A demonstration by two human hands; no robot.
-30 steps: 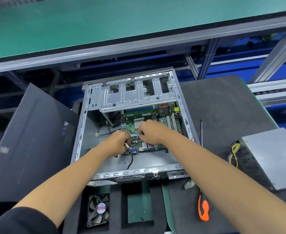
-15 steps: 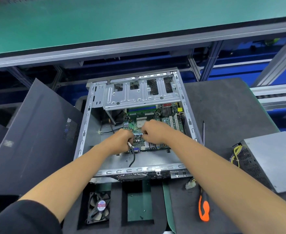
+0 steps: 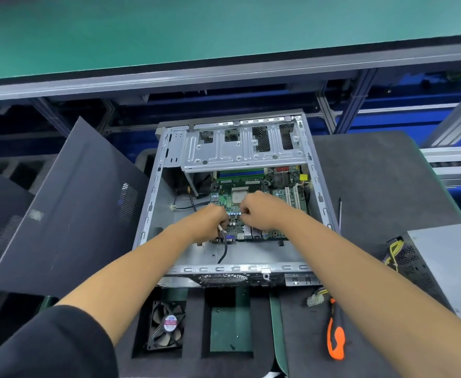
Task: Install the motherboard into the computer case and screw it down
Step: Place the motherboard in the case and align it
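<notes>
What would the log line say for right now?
motherboard in case | left hand grips cable | right hand on board | screwdriver unused

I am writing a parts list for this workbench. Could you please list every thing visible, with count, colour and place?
computer case: 1, silver, centre, open.
motherboard: 1, green, inside case.
side panel: 1, dark grey, left of case.
fan: 1, black, in foam slot below case.
screwdriver: 1, orange and black, lower right.
power supply: 1, grey, right edge.
left hand: 1, over board, grips black cable.
right hand: 1, curled over board.
</notes>
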